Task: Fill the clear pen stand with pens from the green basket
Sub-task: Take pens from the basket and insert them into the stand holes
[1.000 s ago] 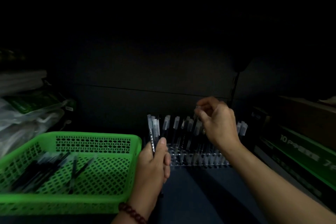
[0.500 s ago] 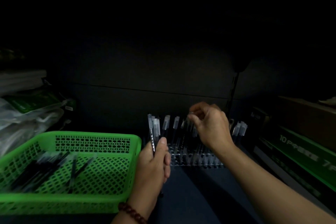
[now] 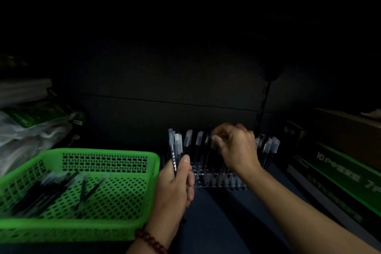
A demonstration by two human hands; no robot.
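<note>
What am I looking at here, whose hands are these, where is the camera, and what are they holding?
This is one picture from a camera worn on a person's head, looking down at their own bare hands; there is no machine. The left hand grips a small bundle of clear-capped pens upright. The right hand pinches at pens standing in the clear plastic pen stand; the dim, blurred view hides exactly what it holds. On the left sits a green plastic mesh basket with more pens lying loose inside.

Basket (image 3: 107,155) left of pen stand (image 3: 218,181), pens (image 3: 47,194) inside
</note>
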